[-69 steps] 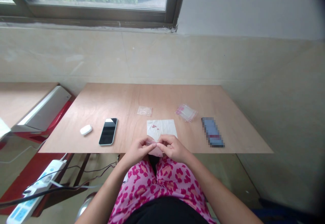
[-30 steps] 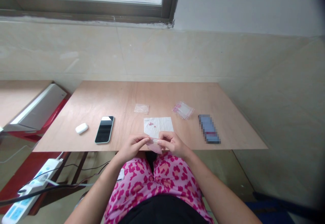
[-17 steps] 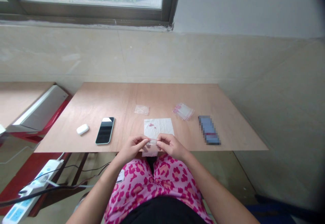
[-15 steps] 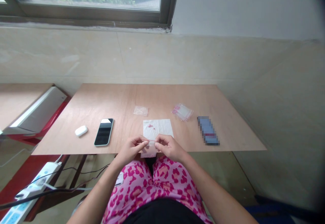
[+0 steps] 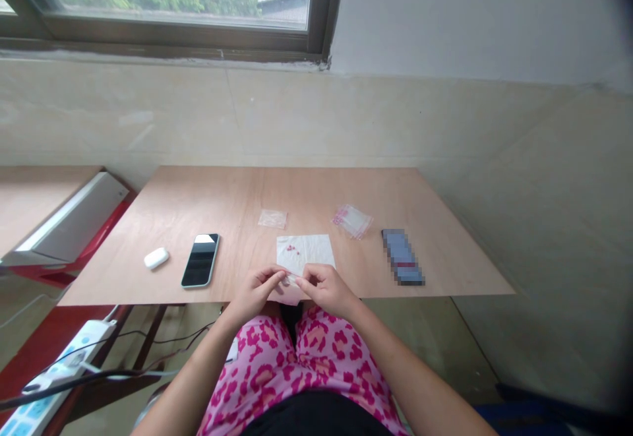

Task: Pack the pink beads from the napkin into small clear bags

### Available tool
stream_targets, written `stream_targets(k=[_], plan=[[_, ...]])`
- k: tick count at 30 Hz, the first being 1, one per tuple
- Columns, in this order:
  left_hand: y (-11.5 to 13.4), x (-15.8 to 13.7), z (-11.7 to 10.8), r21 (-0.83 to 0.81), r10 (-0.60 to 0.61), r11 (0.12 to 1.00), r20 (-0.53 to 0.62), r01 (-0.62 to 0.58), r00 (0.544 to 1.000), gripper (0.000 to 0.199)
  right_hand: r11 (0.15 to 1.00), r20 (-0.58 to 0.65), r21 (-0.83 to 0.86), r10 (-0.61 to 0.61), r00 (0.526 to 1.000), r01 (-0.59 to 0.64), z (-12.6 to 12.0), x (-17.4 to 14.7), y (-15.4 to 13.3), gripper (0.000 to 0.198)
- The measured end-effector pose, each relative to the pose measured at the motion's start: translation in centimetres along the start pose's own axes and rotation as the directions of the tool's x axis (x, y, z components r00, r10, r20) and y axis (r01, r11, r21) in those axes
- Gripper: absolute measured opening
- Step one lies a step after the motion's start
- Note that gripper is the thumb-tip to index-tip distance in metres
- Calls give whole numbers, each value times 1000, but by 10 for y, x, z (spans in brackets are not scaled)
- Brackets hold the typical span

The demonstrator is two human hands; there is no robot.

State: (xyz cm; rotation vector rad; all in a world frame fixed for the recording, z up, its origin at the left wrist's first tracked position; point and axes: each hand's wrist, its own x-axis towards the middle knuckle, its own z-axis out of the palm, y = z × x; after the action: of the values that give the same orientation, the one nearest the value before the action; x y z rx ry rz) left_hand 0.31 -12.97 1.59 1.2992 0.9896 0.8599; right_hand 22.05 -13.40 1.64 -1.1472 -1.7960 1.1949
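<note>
At the table's near edge, my left hand [image 5: 256, 291] pinches the left side of a small clear zip bag [image 5: 287, 295] with a pinkish tint. My right hand [image 5: 326, 287] has its thumb and bent fingers closed on the bag's right side. The fingertips of both hands almost meet, hiding part of the bag's top. Just beyond them lies a white tissue [image 5: 312, 249], partly covered by the hands. Several tiny red pieces [image 5: 291, 249] rest on its left half; their kind is too small to make out.
A stack of pink-edged zip bags [image 5: 353, 221] and a single clear bag [image 5: 272, 218] lie farther back. On the left are a phone [image 5: 200, 261] and a white earbud case [image 5: 157, 258]; a blurred-out phone-like device [image 5: 403, 256] is at right. A power strip [image 5: 62, 376] sits below left.
My fingertips have come slightly closer together, and the bag's top edge, stretched straight before, is now tilted and bunched. The view has shifted a little; things on the table stay put.
</note>
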Motion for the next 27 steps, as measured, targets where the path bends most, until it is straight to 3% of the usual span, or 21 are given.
stream_targets(k=[6,11,17,23,27], plan=[[-8,0,3,-21,-8,1000,-10,8,1000,36,999,36,29,31,999,-32,4,0,6,42],[-17,-1,6,56,0,998,-17,1,1000,38,983,95,156,79,992,-94,2,-1,11,40],[-22,-6,14,183,86,979,37,-92,996,35,942,263,261,140,955,-210,2,-2,8,35],[-22,-6,11,-27,-42,999,76,44,996,44,951,55,276,131,990,-141,-3,0,7,39],[-18,-3,8,-189,-59,979,96,76,994,45,950,-74,295,127,989,-100,-14,4,12,38]])
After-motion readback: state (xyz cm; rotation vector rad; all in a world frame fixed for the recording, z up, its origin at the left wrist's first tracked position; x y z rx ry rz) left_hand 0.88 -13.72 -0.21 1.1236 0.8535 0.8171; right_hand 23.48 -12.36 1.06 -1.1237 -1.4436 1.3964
